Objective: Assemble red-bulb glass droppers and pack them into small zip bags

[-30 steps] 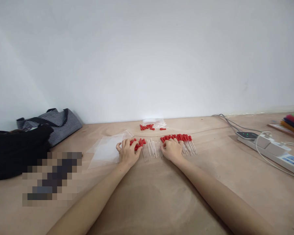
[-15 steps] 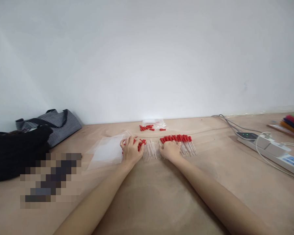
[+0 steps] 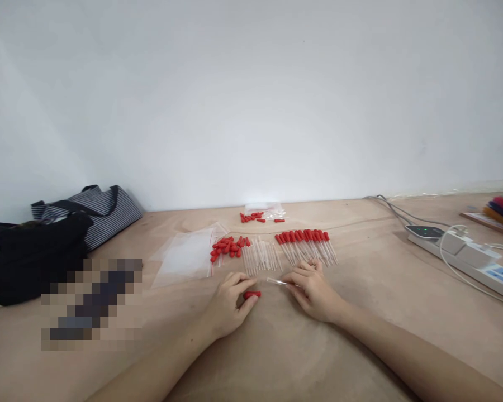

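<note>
My left hand [image 3: 233, 301] holds a red rubber dropper bulb [image 3: 252, 294] between thumb and fingers, its narrow end pointing right. Facing it, my right hand [image 3: 314, 291] pinches a clear dropper tube [image 3: 275, 281], whose free end points left toward the bulb; the two parts are apart. Beyond my left hand is a pile of loose red bulbs [image 3: 226, 245]. To the right of that pile lies a row of bare clear tubes [image 3: 260, 255]. Farther right, several droppers with red bulbs fitted [image 3: 308, 240] lie side by side, slanted.
Clear plastic bags [image 3: 180, 257] lie left of the pile. More bulbs [image 3: 251, 216] and a small bag [image 3: 263, 210] are near the wall. A striped bag [image 3: 109, 215] and a black bag [image 3: 37, 257] stand left. A power strip [image 3: 473, 259] with cables is right.
Both hands have drawn back toward me from the bulb pile and the tubes. A red bulb is now in my left hand and a clear tube in my right.
</note>
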Demonstrator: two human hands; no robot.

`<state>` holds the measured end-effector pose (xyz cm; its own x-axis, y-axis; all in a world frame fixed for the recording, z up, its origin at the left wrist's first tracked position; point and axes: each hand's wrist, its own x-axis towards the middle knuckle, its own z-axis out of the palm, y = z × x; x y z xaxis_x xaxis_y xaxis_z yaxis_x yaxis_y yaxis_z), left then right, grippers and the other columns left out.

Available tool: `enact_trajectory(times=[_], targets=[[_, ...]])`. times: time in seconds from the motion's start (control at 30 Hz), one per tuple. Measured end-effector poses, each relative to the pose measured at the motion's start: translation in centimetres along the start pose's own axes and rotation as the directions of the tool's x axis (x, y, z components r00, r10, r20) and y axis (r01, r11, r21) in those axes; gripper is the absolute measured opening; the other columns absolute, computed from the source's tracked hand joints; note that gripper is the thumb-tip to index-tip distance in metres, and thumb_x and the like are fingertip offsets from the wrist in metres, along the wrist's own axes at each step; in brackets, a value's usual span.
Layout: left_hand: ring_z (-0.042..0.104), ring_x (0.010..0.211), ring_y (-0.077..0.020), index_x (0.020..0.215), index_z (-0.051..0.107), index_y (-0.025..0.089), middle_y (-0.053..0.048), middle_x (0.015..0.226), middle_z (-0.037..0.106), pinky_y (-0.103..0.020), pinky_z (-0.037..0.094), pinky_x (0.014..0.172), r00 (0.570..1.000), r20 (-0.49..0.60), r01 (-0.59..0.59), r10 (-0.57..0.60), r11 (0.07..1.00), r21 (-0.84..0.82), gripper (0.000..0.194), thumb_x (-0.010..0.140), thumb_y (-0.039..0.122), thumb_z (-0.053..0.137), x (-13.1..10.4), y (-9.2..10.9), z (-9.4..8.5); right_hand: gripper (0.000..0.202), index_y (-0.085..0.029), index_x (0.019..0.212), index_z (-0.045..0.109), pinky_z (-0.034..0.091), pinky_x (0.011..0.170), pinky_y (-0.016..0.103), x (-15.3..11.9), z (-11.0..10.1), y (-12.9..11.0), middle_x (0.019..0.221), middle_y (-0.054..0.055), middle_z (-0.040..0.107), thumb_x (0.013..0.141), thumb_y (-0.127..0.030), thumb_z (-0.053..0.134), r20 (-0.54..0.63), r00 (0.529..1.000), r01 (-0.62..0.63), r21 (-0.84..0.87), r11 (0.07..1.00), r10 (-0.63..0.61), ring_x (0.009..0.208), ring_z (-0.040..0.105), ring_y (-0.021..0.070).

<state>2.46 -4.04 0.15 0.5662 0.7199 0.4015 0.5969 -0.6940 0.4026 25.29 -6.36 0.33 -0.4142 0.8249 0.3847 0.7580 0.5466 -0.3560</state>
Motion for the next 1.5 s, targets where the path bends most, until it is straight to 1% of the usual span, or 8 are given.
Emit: enact_trajectory(times=[0.1, 0.23, 0.37, 0.57, 0.83, 1.1, 1.27, 1.5], targets=[[0.054, 0.085, -0.0180, 0.090, 0.066, 0.022, -0.004, 0.090, 0.060, -0.031, 0.045, 0.076, 1.000, 0.004, -0.016, 0.017, 0.999, -0.028, 0.019, 0.080, 0.021, 0.050, 0.3, -0.1, 0.4, 0.013, -0.019, 0.079, 0.055, 0.019, 0.082, 0.036, -0.3, 0.1, -0.9, 0.077, 0.002, 0.062, 0.081, -0.019, 0.042, -0.021, 1.000, 0.001, 0.021, 1.000, 0.000, 0.078, 0.049, 0.0159], [0.054, 0.083, -0.0173, 0.085, 0.065, 0.021, -0.004, 0.088, 0.061, -0.031, 0.044, 0.076, 1.000, -0.003, -0.013, 0.013, 0.999, -0.045, 0.019, 0.082, 0.018, 0.047, 0.5, 0.0, 0.5, 0.013, -0.019, 0.073, 0.054, 0.019, 0.083, 0.036, -0.1, 0.8, -1.5, 0.070, 0.001, 0.060, 0.081, -0.021, 0.044, -0.066, 0.998, -0.009, -0.002, 1.000, 0.009, 0.076, 0.049, 0.0148], [0.053, 0.081, -0.0172, 0.084, 0.061, 0.019, -0.003, 0.083, 0.062, -0.031, 0.042, 0.075, 1.000, 0.022, 0.013, -0.012, 0.998, -0.055, 0.017, 0.084, 0.020, 0.044, 0.5, 0.2, 0.3, 0.011, -0.019, 0.073, 0.053, 0.020, 0.081, 0.036, -0.1, 1.5, -1.4, 0.069, -0.001, 0.060, 0.081, -0.021, 0.045, -0.113, 0.993, 0.023, 0.000, 1.000, -0.023, 0.074, 0.048, 0.0140], [0.053, 0.079, -0.0188, 0.082, 0.058, 0.020, -0.002, 0.081, 0.063, -0.034, 0.038, 0.073, 0.997, 0.043, 0.071, -0.071, 0.997, -0.006, 0.014, 0.084, 0.023, 0.044, 0.5, 0.3, 0.2, 0.011, -0.019, 0.076, 0.055, 0.021, 0.079, 0.035, -0.1, 1.9, -1.3, 0.070, -0.001, 0.059, 0.082, -0.021, 0.046, -0.132, 0.987, 0.094, 0.020, 0.995, -0.090, 0.074, 0.047, 0.0136], [0.054, 0.076, -0.0177, 0.078, 0.057, 0.020, 0.000, 0.077, 0.063, -0.035, 0.033, 0.075, 0.998, 0.035, 0.047, -0.047, 0.999, -0.006, 0.010, 0.081, 0.021, 0.047, 0.6, 0.4, 0.4, 0.016, -0.018, 0.075, 0.056, 0.021, 0.076, 0.035, 0.0, 2.1, -1.3, 0.069, 0.001, 0.059, 0.083, -0.020, 0.042, -0.172, 0.983, 0.082, 0.064, 0.995, -0.070, 0.073, 0.046, 0.0143], [0.055, 0.075, -0.0175, 0.079, 0.058, 0.020, 0.000, 0.076, 0.063, -0.036, 0.033, 0.076, 0.997, 0.033, 0.071, -0.070, 0.997, -0.020, 0.011, 0.081, 0.022, 0.047, 0.5, 0.4, 0.4, 0.015, -0.018, 0.074, 0.054, 0.021, 0.075, 0.034, 0.2, 1.8, -1.6, 0.068, -0.001, 0.058, 0.083, -0.019, 0.042, -0.191, 0.980, 0.075, 0.063, 0.995, -0.062, 0.071, 0.044, 0.0134], [0.055, 0.072, -0.0170, 0.079, 0.059, 0.020, 0.001, 0.073, 0.062, -0.034, 0.037, 0.075, 0.990, 0.022, 0.142, -0.141, 0.988, -0.064, 0.012, 0.080, 0.025, 0.048, 0.5, 0.7, 0.3, 0.015, -0.018, 0.073, 0.054, 0.022, 0.074, 0.033, 0.1, 1.8, -1.7, 0.067, -0.001, 0.057, 0.083, -0.019, 0.042, -0.191, 0.980, 0.073, 0.086, 0.994, -0.055, 0.070, 0.044, 0.0131], [0.055, 0.070, -0.0168, 0.079, 0.060, 0.021, 0.001, 0.071, 0.061, -0.035, 0.037, 0.076, 0.981, 0.025, 0.193, -0.192, 0.976, -0.097, 0.014, 0.080, 0.027, 0.047, 0.5, 0.8, 0.4, 0.016, -0.017, 0.075, 0.054, 0.023, 0.074, 0.033, 0.1, 2.1, -1.7, 0.066, 0.000, 0.055, 0.083, -0.018, 0.041, -0.255, 0.955, 0.162, 0.014, 0.987, -0.153, 0.069, 0.043, 0.0136]])
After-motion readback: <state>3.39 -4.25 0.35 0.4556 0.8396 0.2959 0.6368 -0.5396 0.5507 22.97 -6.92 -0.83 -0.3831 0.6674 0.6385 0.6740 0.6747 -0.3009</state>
